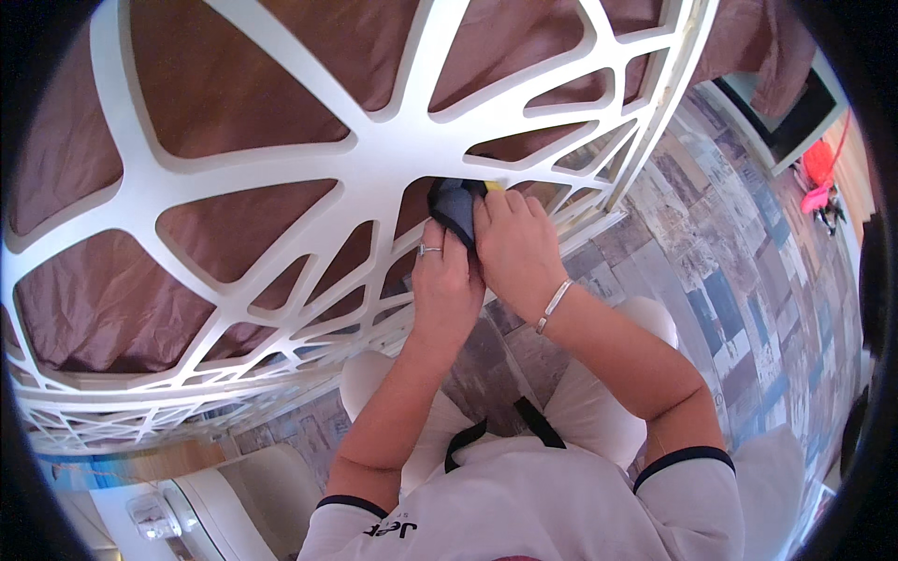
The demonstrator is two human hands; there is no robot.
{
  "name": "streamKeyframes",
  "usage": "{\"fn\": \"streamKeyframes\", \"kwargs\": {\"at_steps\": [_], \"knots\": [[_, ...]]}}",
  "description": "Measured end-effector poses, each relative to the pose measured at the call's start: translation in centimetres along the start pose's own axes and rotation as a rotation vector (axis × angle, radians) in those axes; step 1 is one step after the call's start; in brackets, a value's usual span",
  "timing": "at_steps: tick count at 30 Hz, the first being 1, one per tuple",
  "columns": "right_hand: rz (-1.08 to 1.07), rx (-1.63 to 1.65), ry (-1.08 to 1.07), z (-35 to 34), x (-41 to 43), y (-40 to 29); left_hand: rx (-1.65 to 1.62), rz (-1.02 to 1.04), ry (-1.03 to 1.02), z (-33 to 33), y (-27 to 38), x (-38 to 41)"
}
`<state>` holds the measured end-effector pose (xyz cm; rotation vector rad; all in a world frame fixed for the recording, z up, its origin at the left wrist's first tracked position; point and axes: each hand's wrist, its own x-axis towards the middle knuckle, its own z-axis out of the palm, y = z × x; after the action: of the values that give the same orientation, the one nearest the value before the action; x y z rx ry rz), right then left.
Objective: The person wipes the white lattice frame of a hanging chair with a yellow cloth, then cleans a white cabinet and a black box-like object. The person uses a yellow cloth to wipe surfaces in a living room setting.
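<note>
Both of my hands meet at a grey-blue cloth item (454, 209) with black edging, in front of a white openwork lattice panel (379, 151). My left hand (449, 277), with a ring on one finger, grips its lower edge. From the right side, my right hand (519, 242) holds it too, with the fingers curled and a bracelet at the wrist. A small yellow piece (495, 186) shows just above the right hand's knuckles. The cloth's upper part lies at an opening in the lattice; the fingertips are partly hidden.
Shiny brown fabric (231, 70) hangs behind the lattice. My knees (649, 319) are bent close to the panel, above a patchwork wood-look floor (701, 231). A white-framed dark object (786, 112) and red and pink items (817, 172) are at right. A pale chair-like object (270, 491) stands lower left.
</note>
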<state>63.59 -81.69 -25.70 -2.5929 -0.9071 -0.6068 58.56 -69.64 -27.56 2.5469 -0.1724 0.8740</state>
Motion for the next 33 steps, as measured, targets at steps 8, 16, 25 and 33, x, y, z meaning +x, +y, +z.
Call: {"fn": "streamKeyframes", "kwargs": {"at_steps": [8,16,25,33], "knots": [[0.186,0.558,0.463,-1.0,1.2,1.2,-1.012,-0.521,0.266,1.8,2.8,3.5],[0.040,0.401,0.445,0.2,1.9,4.6,-0.550,-0.405,-0.004,2.8,2.5,3.2],[0.194,0.299,0.433,0.6,2.0,7.5,-1.004,-0.525,0.180,3.9,3.7,3.3],[0.087,0.645,0.417,-0.6,1.0,0.8,-1.269,-0.735,0.349,1.8,2.2,3.8]]}}
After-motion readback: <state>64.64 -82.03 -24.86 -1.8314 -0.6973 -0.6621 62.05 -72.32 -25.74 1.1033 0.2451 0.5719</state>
